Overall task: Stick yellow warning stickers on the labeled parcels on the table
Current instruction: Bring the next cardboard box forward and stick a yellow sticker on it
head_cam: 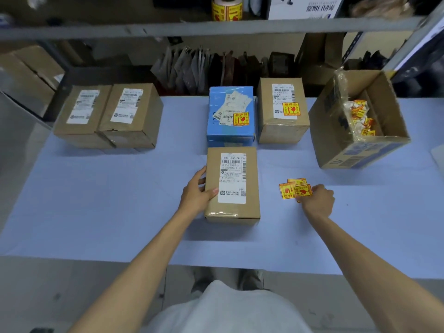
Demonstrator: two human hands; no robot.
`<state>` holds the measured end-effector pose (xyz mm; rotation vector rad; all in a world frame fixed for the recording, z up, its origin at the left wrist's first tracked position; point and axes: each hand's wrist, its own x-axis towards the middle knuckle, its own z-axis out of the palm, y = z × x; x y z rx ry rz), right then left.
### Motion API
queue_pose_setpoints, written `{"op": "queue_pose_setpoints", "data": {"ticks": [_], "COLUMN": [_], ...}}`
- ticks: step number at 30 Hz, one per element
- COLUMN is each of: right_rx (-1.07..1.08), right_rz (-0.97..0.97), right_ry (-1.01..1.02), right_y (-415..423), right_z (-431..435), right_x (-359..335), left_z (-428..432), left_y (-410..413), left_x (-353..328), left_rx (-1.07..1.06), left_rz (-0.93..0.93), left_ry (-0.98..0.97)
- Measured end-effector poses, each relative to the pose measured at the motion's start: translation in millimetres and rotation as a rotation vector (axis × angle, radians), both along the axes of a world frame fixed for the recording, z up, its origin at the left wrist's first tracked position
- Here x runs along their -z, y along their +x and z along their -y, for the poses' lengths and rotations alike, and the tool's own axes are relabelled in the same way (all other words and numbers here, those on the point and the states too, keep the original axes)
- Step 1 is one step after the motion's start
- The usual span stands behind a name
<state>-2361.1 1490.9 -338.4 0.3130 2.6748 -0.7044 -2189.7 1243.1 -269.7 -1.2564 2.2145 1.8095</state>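
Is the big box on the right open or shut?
Open: the big box has its flaps up, and sticker scraps show inside.

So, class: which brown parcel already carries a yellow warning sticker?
The brown parcel right of the blue box; the other three brown ones show only white labels.
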Motion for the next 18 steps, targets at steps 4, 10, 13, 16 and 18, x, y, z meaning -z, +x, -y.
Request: {"op": "queue_pose_setpoints", "data": {"ticks": [4, 10, 13, 16, 18], "right_rx": [0.024, -0.078, -0.219, -0.315, -0.337], "right_rz": [-0.059, -0.1, 0.052, 0.142, 0.139], "right_ry": [-0.125, -0.646, -0.853, -0.902, -0.901], "right_y": [6.5, 26.4, 40.0, 52.5, 59.4], "right_z": [2.5, 53.8, 86.7, 109.4, 118.2], "right_x": [-9.9, -72.1, -98.7, -109.4, -111.1], "left_z": [1.0, -9.9, -14.4, -11.5, -5.9], "left_y": [-0.3, -17.3, -32.4, -36.6, -32.7], "left_x": [-1.8, -24.5, -41.8, -48.4, -47.6], "left_rx": [0.03, 0.107, 0.142, 0.146, 0.113], "left_rz": [0.042, -0.01, -0.142, -0.165, -0.176], "left_ry": [-0.025, -0.476, -0.311, -0.121, -0.12]}}
